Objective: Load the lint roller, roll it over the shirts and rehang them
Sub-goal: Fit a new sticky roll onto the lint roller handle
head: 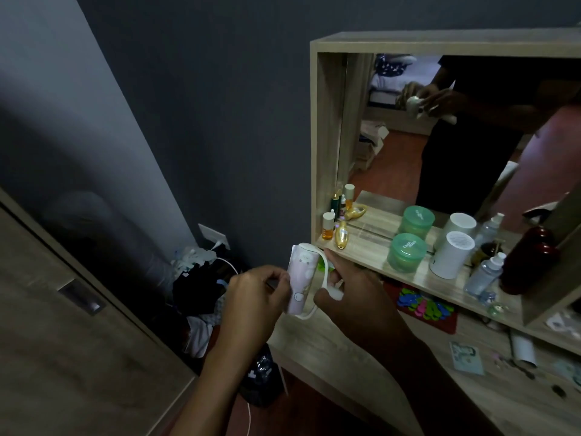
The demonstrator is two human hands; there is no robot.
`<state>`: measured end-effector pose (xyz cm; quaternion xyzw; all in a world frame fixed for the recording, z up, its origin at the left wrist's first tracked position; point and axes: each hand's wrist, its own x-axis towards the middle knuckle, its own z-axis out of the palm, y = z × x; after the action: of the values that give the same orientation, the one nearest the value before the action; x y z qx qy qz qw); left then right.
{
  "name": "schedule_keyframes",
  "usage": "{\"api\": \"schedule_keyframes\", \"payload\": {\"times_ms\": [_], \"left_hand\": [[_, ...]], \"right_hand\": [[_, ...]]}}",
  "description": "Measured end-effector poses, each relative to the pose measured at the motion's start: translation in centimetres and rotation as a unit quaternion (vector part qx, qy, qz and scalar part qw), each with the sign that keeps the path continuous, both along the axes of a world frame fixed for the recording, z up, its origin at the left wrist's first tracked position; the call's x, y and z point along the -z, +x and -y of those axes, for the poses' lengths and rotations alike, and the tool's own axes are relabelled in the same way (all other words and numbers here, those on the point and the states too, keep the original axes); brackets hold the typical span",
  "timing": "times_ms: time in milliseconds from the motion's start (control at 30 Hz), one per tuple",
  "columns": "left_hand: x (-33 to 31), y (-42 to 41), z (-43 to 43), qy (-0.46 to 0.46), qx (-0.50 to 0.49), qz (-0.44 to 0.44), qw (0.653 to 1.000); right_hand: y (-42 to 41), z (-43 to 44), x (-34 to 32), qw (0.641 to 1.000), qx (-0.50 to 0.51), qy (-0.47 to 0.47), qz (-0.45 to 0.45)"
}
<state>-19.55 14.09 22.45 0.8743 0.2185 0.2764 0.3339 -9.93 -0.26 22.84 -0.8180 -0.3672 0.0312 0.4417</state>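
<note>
Head: lint roller [300, 278] near-upright, top tilted right.

Two bare forearms, left hand [254, 297] and right hand [352, 294] ungloved, no sleeves, no visible rings or watch

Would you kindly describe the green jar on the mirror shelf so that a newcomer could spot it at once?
Start at the wooden-framed mirror and drop to the shelf along its base. The green jar stands near the middle, left of a taller white cylinder. It alone is squat, translucent green, with white lettering on its lid.
</note>
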Motion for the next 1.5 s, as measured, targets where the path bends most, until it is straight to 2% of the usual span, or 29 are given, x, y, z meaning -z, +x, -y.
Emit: {"api": "schedule_keyframes", "payload": {"times_ms": [267,500,767,1033,1133,1267,1367,1500], "left_hand": [[1.0,0.4,0.1,0.058,-0.001,-0.025,0.998],[2.0,1.1,0.4,-0.052,0.024,0.022,0.998],[1.9,2.1,0.7,-0.133,0.061,0.045,0.988],[3.0,5.1,0.8,-0.144,0.068,0.045,0.986],[4.8,7.2,1.0,-0.161,0.067,0.025,0.984],[9.1,10.4,1.1,-0.187,0.073,-0.023,0.979],[12.7,12.5,1.2,-0.210,0.078,-0.074,0.972],[17.0,14.7,1.5,-0.227,0.095,-0.148,0.958]], "right_hand": [[-0.1,0.2,0.1,0.999,-0.001,0.003,-0.041],[0.1,1.4,-0.2,0.999,0.008,0.024,-0.044],[1.4,2.1,0.8,0.999,0.009,0.041,-0.026],[4.7,3.3,3.8,0.999,0.035,0.016,-0.025],[6.1,3.6,5.2,0.997,0.061,-0.007,-0.047],[8.3,4.3,9.1,0.987,0.074,-0.054,-0.131],[9.9,5.4,13.0,0.974,0.100,-0.105,-0.174],[11.6,7.1,17.4,0.963,0.122,-0.113,-0.212]]}}
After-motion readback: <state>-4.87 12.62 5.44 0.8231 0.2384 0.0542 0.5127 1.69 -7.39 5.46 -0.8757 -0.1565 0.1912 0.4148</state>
